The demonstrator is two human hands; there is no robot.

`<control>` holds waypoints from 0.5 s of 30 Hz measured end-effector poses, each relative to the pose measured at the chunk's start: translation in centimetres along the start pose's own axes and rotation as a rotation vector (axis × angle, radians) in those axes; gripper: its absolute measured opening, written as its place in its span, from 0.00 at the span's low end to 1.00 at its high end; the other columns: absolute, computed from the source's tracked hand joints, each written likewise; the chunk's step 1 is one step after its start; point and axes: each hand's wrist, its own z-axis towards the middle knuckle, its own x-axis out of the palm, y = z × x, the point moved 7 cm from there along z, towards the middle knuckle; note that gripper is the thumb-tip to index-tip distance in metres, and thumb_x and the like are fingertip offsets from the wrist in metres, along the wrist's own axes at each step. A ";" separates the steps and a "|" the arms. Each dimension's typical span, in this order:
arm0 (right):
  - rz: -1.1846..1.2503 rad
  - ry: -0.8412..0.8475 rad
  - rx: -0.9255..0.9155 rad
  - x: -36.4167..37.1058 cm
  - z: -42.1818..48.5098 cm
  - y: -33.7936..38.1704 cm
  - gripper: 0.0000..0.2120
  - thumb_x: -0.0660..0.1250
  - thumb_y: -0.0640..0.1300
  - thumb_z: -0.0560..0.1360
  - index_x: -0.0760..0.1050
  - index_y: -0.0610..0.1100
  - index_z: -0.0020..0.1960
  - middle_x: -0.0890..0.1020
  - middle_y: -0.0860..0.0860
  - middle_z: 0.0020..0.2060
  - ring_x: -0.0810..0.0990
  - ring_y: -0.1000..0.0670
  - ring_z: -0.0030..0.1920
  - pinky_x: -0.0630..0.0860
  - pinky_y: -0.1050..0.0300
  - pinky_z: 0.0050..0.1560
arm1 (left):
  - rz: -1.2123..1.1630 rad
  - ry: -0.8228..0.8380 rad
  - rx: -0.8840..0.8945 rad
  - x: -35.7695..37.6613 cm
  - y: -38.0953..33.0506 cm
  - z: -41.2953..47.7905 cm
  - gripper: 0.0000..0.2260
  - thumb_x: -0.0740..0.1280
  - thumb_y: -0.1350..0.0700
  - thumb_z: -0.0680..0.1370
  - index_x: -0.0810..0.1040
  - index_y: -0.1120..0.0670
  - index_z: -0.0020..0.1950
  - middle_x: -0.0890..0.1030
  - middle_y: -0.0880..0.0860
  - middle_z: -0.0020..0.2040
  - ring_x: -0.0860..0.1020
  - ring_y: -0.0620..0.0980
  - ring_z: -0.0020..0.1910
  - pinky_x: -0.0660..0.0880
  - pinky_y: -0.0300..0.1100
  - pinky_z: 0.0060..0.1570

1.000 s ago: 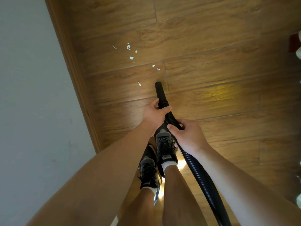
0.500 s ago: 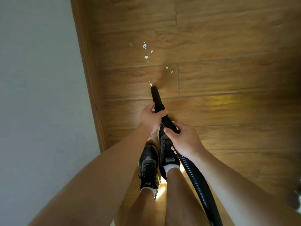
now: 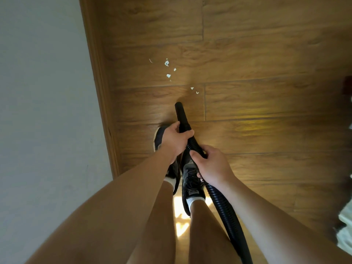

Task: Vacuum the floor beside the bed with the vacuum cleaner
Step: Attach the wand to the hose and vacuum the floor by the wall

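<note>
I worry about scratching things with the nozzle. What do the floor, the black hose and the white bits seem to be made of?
Floor: wood or wood-look laminate, satin; grain, plank seams and glare show. Hose: black plastic, ribbed, smooth and matte at its end. White bits: thin with torn edges, probably paper, too small to be sure.

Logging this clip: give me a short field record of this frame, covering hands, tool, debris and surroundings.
left hand: grips the smooth black nozzle tube
right hand: grips the ribbed black vacuum hose behind it
nozzle tip: aimed at the debris, short of it
debris: small white scraps on the wooden plank floor
left side: grey surface with wooden trim
feet: black shoes, partly hidden by the hands
</note>
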 end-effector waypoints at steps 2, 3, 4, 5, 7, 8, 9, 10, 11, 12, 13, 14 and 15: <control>0.027 -0.022 0.002 -0.2 0.2 -0.3 0.08 0.65 0.54 0.79 0.80 0.52 0.50 0.80 0.50 0.29 0.81 0.44 0.29 0.80 0.42 0.34 | 0.034 0.025 0.020 0.5 -0.5 0.2 0.19 0.74 0.56 0.77 0.78 0.52 0.67 0.83 0.51 0.46 0.84 0.53 0.48 0.82 0.48 0.52; 0.043 -0.034 0.008 -0.3 0.2 -0.4 0.07 0.65 0.54 0.80 0.80 0.52 0.52 0.80 0.51 0.29 0.81 0.46 0.28 0.80 0.45 0.34 | 0.043 0.042 0.026 0.9 -0.9 0.1 0.19 0.74 0.57 0.77 0.77 0.52 0.68 0.83 0.51 0.46 0.83 0.53 0.49 0.81 0.47 0.52; 0.058 -0.042 0.013 -0.5 0.2 -0.5 0.07 0.65 0.53 0.80 0.80 0.53 0.53 0.81 0.50 0.29 0.81 0.47 0.28 0.79 0.47 0.33 | 0.044 0.057 0.034 1.2 -1.2 0.2 0.20 0.73 0.57 0.78 0.76 0.53 0.70 0.82 0.50 0.47 0.83 0.53 0.50 0.81 0.46 0.52; 0.072 -0.045 0.019 -0.6 0.3 -0.5 0.07 0.65 0.53 0.80 0.80 0.53 0.54 0.81 0.49 0.30 0.81 0.48 0.28 0.79 0.49 0.32 | 0.053 0.070 0.038 1.4 -1.5 0.2 0.20 0.73 0.58 0.78 0.76 0.54 0.70 0.82 0.50 0.46 0.83 0.53 0.50 0.81 0.46 0.52; 0.094 -0.050 0.039 -1.0 0.2 -0.5 0.07 0.65 0.53 0.80 0.79 0.52 0.54 0.83 0.45 0.32 0.80 0.47 0.27 0.77 0.52 0.30 | 0.081 0.094 0.049 2.0 -1.8 0.3 0.19 0.72 0.58 0.78 0.76 0.56 0.70 0.81 0.48 0.45 0.82 0.55 0.51 0.80 0.48 0.55; 0.102 -0.057 0.048 -1.2 0.2 -0.6 0.07 0.65 0.52 0.81 0.79 0.52 0.54 0.83 0.43 0.33 0.80 0.46 0.27 0.76 0.53 0.28 | 0.095 0.103 0.050 2.3 -1.8 0.4 0.19 0.72 0.58 0.78 0.76 0.57 0.69 0.81 0.48 0.45 0.82 0.55 0.52 0.80 0.49 0.57; 0.112 -0.063 0.054 -1.4 0.1 -0.5 0.06 0.65 0.51 0.81 0.79 0.51 0.53 0.82 0.42 0.33 0.79 0.46 0.27 0.75 0.54 0.27 | 0.100 0.111 0.048 2.6 -2.0 0.3 0.19 0.72 0.58 0.78 0.77 0.56 0.69 0.81 0.48 0.45 0.82 0.55 0.52 0.80 0.50 0.57; 0.122 -0.066 0.056 -1.6 0.0 -0.5 0.06 0.65 0.51 0.81 0.79 0.51 0.52 0.81 0.42 0.32 0.79 0.45 0.27 0.74 0.56 0.26 | 0.106 0.118 0.045 2.9 -2.0 0.4 0.18 0.72 0.58 0.78 0.78 0.54 0.67 0.81 0.48 0.44 0.82 0.54 0.51 0.80 0.50 0.57; 0.132 -0.070 0.055 -1.7 0.0 -0.5 0.06 0.65 0.50 0.81 0.79 0.50 0.51 0.80 0.42 0.32 0.78 0.45 0.27 0.73 0.56 0.25 | 0.111 0.122 0.047 3.1 -2.1 0.4 0.16 0.72 0.58 0.78 0.78 0.52 0.65 0.81 0.48 0.44 0.82 0.53 0.50 0.80 0.50 0.57; 0.138 -0.074 0.054 -1.9 -0.2 -0.4 0.06 0.65 0.50 0.81 0.79 0.49 0.51 0.80 0.41 0.32 0.77 0.45 0.27 0.72 0.57 0.24 | 0.120 0.127 0.051 3.3 -2.2 0.4 0.15 0.72 0.58 0.78 0.79 0.52 0.64 0.81 0.47 0.44 0.81 0.52 0.48 0.80 0.50 0.56; 0.140 -0.078 0.054 -2.1 -0.3 -0.3 0.06 0.65 0.50 0.81 0.79 0.49 0.52 0.79 0.40 0.32 0.77 0.46 0.26 0.72 0.57 0.24 | 0.116 0.137 0.049 3.4 -2.4 0.3 0.15 0.72 0.58 0.78 0.78 0.53 0.65 0.81 0.47 0.44 0.81 0.51 0.48 0.80 0.49 0.56; 0.142 -0.083 0.054 -2.2 -0.4 -0.2 0.06 0.65 0.49 0.81 0.79 0.49 0.52 0.79 0.40 0.32 0.77 0.46 0.26 0.71 0.57 0.24 | 0.116 0.146 0.040 3.5 -2.4 0.3 0.18 0.72 0.57 0.78 0.77 0.54 0.67 0.81 0.48 0.45 0.82 0.51 0.48 0.80 0.50 0.56; 0.147 -0.089 0.054 -2.4 -0.4 -0.2 0.05 0.65 0.49 0.81 0.79 0.50 0.52 0.79 0.40 0.32 0.77 0.46 0.26 0.71 0.57 0.24 | 0.116 0.151 0.039 3.6 -2.5 0.3 0.20 0.73 0.57 0.78 0.76 0.54 0.70 0.81 0.48 0.46 0.82 0.52 0.50 0.81 0.51 0.57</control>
